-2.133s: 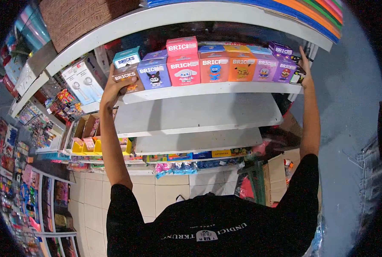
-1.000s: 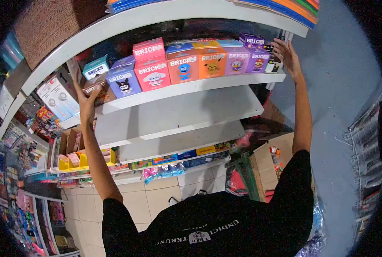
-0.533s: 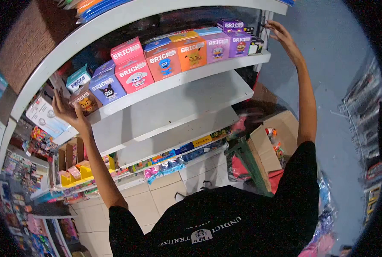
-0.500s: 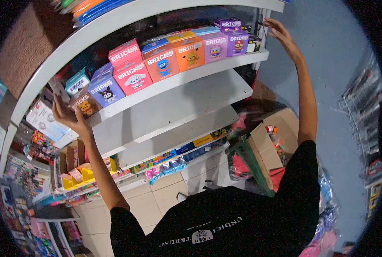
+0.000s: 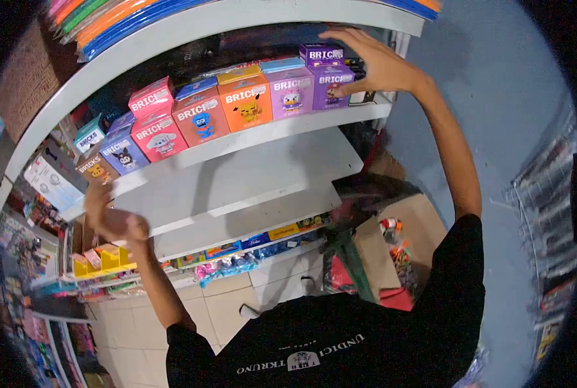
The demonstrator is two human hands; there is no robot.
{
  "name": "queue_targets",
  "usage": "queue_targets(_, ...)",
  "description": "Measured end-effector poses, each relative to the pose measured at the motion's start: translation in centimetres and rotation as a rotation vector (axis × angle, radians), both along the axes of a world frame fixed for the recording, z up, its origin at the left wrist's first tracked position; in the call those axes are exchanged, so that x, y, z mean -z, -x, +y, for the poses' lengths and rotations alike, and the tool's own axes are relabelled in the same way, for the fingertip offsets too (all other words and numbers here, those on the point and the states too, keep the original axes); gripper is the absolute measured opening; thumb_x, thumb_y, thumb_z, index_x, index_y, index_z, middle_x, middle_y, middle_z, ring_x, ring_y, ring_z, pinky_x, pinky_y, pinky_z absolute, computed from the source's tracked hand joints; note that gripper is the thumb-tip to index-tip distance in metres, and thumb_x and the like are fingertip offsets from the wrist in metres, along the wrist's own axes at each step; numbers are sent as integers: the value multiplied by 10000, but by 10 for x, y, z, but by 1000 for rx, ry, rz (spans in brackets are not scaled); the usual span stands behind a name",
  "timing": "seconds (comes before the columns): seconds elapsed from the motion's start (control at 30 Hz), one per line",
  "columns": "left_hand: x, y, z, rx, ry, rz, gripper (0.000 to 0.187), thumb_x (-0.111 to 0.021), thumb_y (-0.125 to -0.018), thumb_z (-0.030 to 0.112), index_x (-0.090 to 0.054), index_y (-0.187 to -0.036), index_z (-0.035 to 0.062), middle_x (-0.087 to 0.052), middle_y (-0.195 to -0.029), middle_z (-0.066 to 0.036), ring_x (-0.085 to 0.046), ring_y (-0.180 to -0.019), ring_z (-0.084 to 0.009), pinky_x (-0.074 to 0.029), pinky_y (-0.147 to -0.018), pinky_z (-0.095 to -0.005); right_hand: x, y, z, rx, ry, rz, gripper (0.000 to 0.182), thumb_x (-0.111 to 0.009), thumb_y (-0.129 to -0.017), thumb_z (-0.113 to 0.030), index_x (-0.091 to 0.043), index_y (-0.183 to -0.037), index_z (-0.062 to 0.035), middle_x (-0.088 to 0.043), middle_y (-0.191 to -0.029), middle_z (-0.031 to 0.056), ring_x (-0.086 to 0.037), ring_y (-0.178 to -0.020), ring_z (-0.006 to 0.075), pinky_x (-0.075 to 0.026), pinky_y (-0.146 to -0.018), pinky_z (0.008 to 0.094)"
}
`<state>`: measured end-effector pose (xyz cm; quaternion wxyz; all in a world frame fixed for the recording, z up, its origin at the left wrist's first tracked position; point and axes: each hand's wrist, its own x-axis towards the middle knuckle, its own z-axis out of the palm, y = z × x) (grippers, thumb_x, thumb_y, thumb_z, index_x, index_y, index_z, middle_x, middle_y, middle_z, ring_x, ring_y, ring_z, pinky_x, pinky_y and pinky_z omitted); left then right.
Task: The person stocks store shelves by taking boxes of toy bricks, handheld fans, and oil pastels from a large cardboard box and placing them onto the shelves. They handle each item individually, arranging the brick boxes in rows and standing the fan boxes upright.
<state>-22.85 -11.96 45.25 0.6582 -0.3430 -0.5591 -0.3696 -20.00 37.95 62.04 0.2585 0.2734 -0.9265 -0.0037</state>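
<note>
My right hand (image 5: 377,68) is at the right end of the upper shelf, fingers spread over the small purple box (image 5: 321,54) and thumb in front of the larger purple box (image 5: 331,87) beneath it. Whether it touches either box is hard to make out. Motion smears my left hand (image 5: 115,216), low in front of the shelf's left end, below the brown box (image 5: 98,169). Between the hands runs a row of "BRICKS" boxes, among them a lilac one (image 5: 291,94), an orange one (image 5: 246,103) and a pink one (image 5: 159,136).
Below is a white shelf (image 5: 269,171), with a lower shelf of packaged goods under it. An open cardboard box (image 5: 418,226) with small colourful items stands at the lower right, beside a blue wall (image 5: 489,129). Colourful stacked folders (image 5: 133,29) lie on the top shelf.
My right hand has moved left and down from the shelf's upright to the purple boxes. My left hand has dropped away from the shelf's left end. The view has shifted, too.
</note>
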Motion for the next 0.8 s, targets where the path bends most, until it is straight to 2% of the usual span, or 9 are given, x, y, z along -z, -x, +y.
queue_targets(0.1, -78, -62, 108, -127, 488, -244, 470, -741, -716, 352, -611, -1008, 7, -605, -975, -161, -548, -948, -324, -393, -880, -426, 5, 37, 17, 12, -69, 5, 972, -816, -625, -461, -332, -1409, -154, -413, -1380, 172, -395, -1287, 342, -321, -1084, 456)
queue_targets(0.23, -114, -44, 188, -117, 680, -275, 642, -778, -662, 420, -569, -1143, 49, -609, -1053, -132, -561, -982, -295, -388, -897, -421, -8, 53, 17, -134, 62, -348, 1043, -836, -580, -428, -296, -1431, -160, -429, -1370, 176, -473, -1214, 328, -388, -1038, 409)
queue_targets(0.27, -119, -34, 201, -122, 715, -306, 712, -788, -642, 438, -539, -1190, 58, -602, -1079, -141, -557, -1003, -301, -384, -919, -424, -6, 54, 15, -107, -65, -160, 1050, -846, -588, -369, -272, -1442, -159, -436, -1360, 183, -497, -1183, 308, -402, -1024, 383)
queue_targets(0.3, -122, -22, 213, -127, 749, -331, 783, -798, -622, 457, -509, -1237, 68, -595, -1105, -150, -552, -1024, -307, -380, -942, -426, -8, 58, 15, -138, -42, -239, 1056, -849, -586, -355, -266, -1443, -154, -434, -1361, 184, -499, -1180, 304, -411, -1014, 380)
queue_targets(0.43, -132, 8, 238, -252, 889, -429, 953, -783, -605, 546, -403, -1360, 106, -575, -1161, -166, -541, -1064, -323, -372, -978, -435, -6, 71, 13, -190, -17, -373, 1079, -859, -569, -304, -250, -1443, -129, -473, -1320, 184, -540, -1123, 283, -469, -942, 369)
queue_targets(0.47, -137, 11, 242, -274, 964, -551, 1067, -746, -586, 644, -341, -1405, 91, -528, -1244, -200, -507, -1150, -347, -338, -1026, -457, -7, 72, 13, -171, -18, -399, 1077, -859, -568, -298, -252, -1440, -128, -485, -1306, 183, -553, -1104, 280, -477, -931, 369)
queue_targets(0.57, -131, 32, 253, -401, 1016, -663, 1159, -704, -553, 726, -298, -1426, 81, -468, -1317, -231, -441, -1241, -372, -275, -1084, -484, -4, 77, 14, -206, 2, -461, 1068, -858, -565, -280, -253, -1432, -124, -524, -1259, 173, -593, -1040, 275, -491, -913, 372)
queue_targets(0.67, -131, 38, 259, -448, 1106, -808, 1207, -672, -530, 770, -283, -1432, 69, -417, -1369, -244, -382, -1292, -392, -213, -1117, -507, -5, 78, 13, -225, -1, -472, 1079, -861, -563, -269, -240, -1435, -129, -519, -1267, 168, -588, -1053, 271, -490, -917, 369)
queue_targets(0.8, -132, 47, 264, -462, 1129, -832, 1181, -702, -523, 729, -297, -1427, 86, -427, -1367, -231, -392, -1286, -386, -227, -1112, -511, 1, 86, 17, -276, 2, -386, 1077, -858, -581, -230, -218, -1442, -143, -512, -1274, 164, -580, -1060, 256, -486, -931, 364)
